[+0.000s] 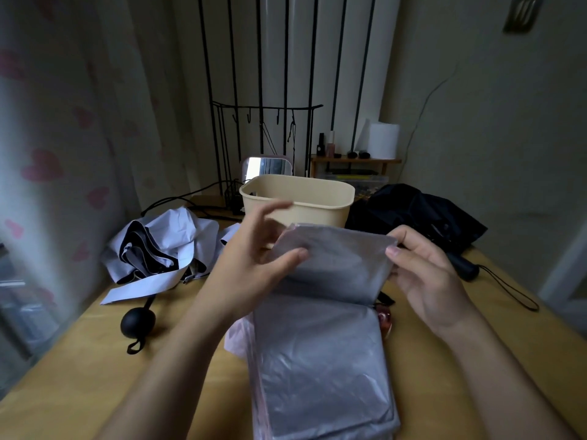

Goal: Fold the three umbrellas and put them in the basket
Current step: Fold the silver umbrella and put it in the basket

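Three umbrellas lay on the yellow table (95, 360). The grey umbrella (324, 360), in the middle and nearest the person, had its canopy flattened in pleats, with the far end lifted as a flap. The left hand (254, 265) pinched the flap's left edge, thumb in front and forefinger loose above. The right hand (425, 274) pinched its right corner between thumb and curled fingers. A white umbrella (165, 246) sprawled unfolded to the left, a black umbrella (419, 214) to the right. The cream basket (317, 214) stood just behind the flap, a small mirror (266, 168) beyond it.

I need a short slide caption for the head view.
Left hand and right hand fold grey umbrella near beige basket.
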